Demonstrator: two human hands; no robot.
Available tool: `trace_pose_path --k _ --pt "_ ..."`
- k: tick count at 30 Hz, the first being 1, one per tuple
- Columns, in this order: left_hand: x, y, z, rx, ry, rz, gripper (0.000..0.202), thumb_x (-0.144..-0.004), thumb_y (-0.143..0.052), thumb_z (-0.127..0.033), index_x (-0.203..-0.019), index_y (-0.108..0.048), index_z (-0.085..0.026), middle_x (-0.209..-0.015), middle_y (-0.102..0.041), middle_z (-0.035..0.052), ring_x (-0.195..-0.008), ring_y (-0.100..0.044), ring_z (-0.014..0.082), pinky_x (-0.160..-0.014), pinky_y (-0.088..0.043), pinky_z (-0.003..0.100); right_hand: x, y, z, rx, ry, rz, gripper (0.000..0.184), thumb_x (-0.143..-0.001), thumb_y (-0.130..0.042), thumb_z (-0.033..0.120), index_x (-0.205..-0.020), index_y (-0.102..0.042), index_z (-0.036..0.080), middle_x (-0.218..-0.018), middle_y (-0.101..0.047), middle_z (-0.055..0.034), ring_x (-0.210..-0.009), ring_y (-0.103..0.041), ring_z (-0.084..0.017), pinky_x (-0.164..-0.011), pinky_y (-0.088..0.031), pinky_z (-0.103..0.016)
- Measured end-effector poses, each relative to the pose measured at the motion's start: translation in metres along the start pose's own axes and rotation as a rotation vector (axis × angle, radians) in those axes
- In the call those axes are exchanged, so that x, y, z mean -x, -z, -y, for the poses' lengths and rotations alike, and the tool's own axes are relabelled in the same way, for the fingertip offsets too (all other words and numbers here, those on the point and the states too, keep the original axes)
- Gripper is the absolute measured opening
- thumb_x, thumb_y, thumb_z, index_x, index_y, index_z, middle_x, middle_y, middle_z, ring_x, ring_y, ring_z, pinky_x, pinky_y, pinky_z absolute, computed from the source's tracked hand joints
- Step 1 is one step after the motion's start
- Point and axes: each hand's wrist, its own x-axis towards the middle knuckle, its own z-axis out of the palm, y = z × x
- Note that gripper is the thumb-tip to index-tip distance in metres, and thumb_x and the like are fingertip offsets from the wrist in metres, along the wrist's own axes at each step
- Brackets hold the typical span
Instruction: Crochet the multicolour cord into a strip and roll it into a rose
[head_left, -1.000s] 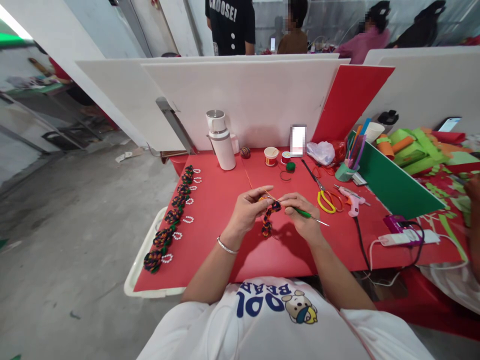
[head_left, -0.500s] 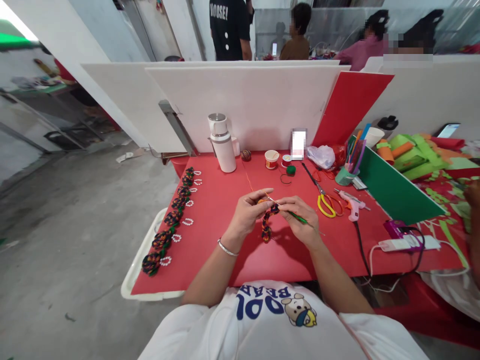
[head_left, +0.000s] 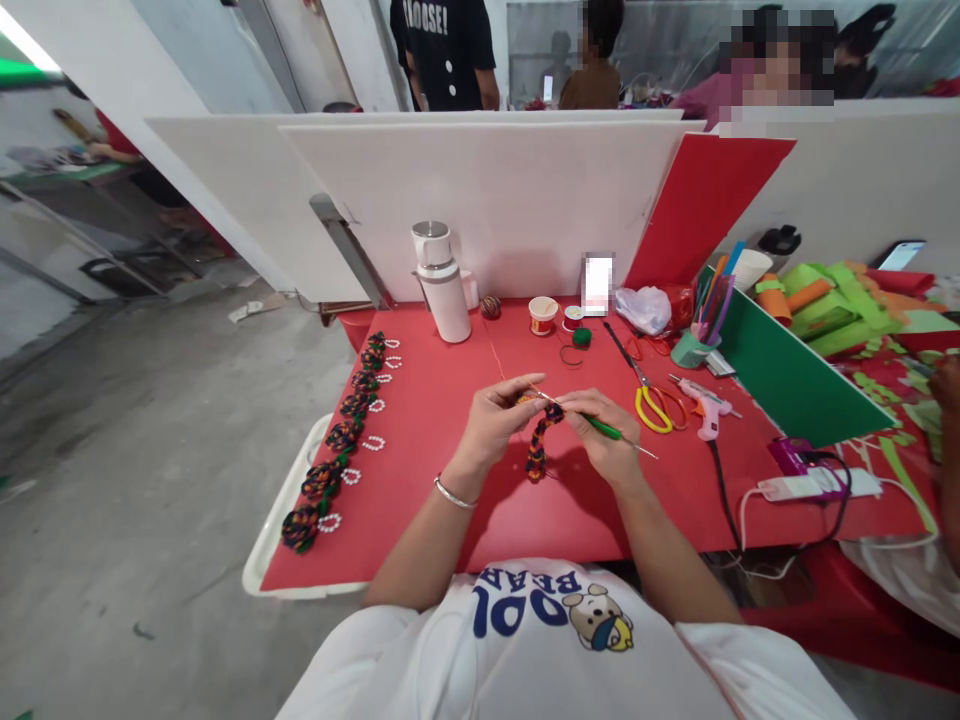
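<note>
Here, over the middle of the red tabletop (head_left: 450, 400) and nearer its front edge, both hands met. The left hand (head_left: 499, 415) was closed in a pinch on the top of a multicoloured crocheted strip (head_left: 538, 445), which hung down from the fingers just above the surface. The right hand (head_left: 607, 440) was closed around a green crochet hook (head_left: 611, 432), its tip aimed at the pinch. An orange yarn strand (head_left: 499, 365) ran from the left hand toward a yarn ball (head_left: 490, 306) near the back edge. Judged: good stitching here wants even tension on the strand, the pinch close under the working loop, short hook strokes and an untwisted strip. Finished crocheted flowers (head_left: 341, 440) lined the left edge; yellow-handled scissors (head_left: 651, 400) lay toward the right edge, clear of the yarn.
</note>
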Motion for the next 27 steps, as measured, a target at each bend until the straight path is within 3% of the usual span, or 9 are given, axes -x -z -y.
trace_pose_path --k 4,7,9,12,14,18,27 --pt "0.000 -0.002 0.001 -0.021 -0.053 -0.010 0.046 -0.061 -0.093 -0.028 -0.104 -0.081 -0.015 -0.070 -0.071 0.0008 -0.055 -0.052 0.0058 -0.054 -0.040 0.022 -0.003 -0.003 0.001 0.064 0.042 0.034 0.019 -0.094 -0.068 0.019 -0.104 -0.078 0.031 -0.099 -0.079 -0.0026 -0.095 -0.073 -0.019 -0.087 -0.059 -0.038" --pt "0.002 -0.015 0.000 0.039 -0.075 -0.096 0.042 -0.059 -0.092 -0.025 -0.099 -0.081 -0.015 -0.074 -0.073 0.0022 -0.064 -0.060 0.0087 -0.061 -0.045 0.022 -0.001 -0.013 -0.001 0.250 0.180 -0.051 0.027 -0.091 -0.070 0.015 -0.111 -0.077 0.034 -0.103 -0.079 -0.0032 -0.095 -0.072 -0.019 -0.088 -0.059 -0.039" --pt "0.004 -0.023 -0.002 0.116 -0.034 -0.139 0.043 -0.058 -0.092 -0.024 -0.098 -0.081 -0.014 -0.070 -0.070 0.0003 -0.056 -0.054 0.0059 -0.055 -0.040 0.020 0.003 -0.020 -0.005 0.364 0.285 -0.147 0.036 -0.089 -0.072 0.013 -0.117 -0.076 0.036 -0.105 -0.078 -0.0035 -0.095 -0.071 -0.020 -0.086 -0.059 -0.039" --pt "0.006 -0.026 -0.006 0.241 0.136 -0.074 0.045 -0.056 -0.092 -0.024 -0.097 -0.079 -0.014 -0.062 -0.063 -0.0036 -0.043 -0.038 0.0011 -0.044 -0.023 0.018 0.008 -0.025 -0.012 0.350 0.345 -0.199 0.041 -0.089 -0.072 0.013 -0.119 -0.075 0.040 -0.106 -0.077 -0.0034 -0.096 -0.071 -0.020 -0.082 -0.060 -0.039" --pt "0.005 -0.020 -0.008 0.279 0.213 -0.010 0.045 -0.055 -0.092 -0.022 -0.097 -0.079 -0.013 -0.060 -0.061 -0.0038 -0.042 -0.034 0.0005 -0.042 -0.018 0.018 0.007 -0.021 -0.016 0.227 0.305 -0.132 0.038 -0.090 -0.071 0.014 -0.116 -0.075 0.041 -0.106 -0.077 -0.0022 -0.096 -0.072 -0.019 -0.081 -0.061 -0.038" --pt "0.003 -0.007 -0.010 0.249 0.236 0.016 0.046 -0.055 -0.092 -0.020 -0.098 -0.079 -0.011 -0.057 -0.057 -0.0040 -0.043 -0.034 0.0008 -0.042 -0.016 0.018 -0.002 -0.002 -0.019 0.034 0.204 0.053 0.032 -0.091 -0.072 0.017 -0.112 -0.077 0.040 -0.108 -0.079 -0.0009 -0.096 -0.074 -0.018 -0.084 -0.062 -0.037" --pt "0.005 -0.010 -0.021 0.168 0.254 0.020 0.045 -0.053 -0.092 -0.020 -0.094 -0.079 -0.011 -0.054 -0.056 -0.0039 -0.043 -0.034 0.0018 -0.044 -0.017 0.020 -0.018 0.027 -0.008 0.077 0.207 0.209 0.025 -0.088 -0.077 0.021 -0.106 -0.080 0.037 -0.103 -0.082 -0.0017 -0.094 -0.072 -0.020 -0.086 -0.060 -0.041"
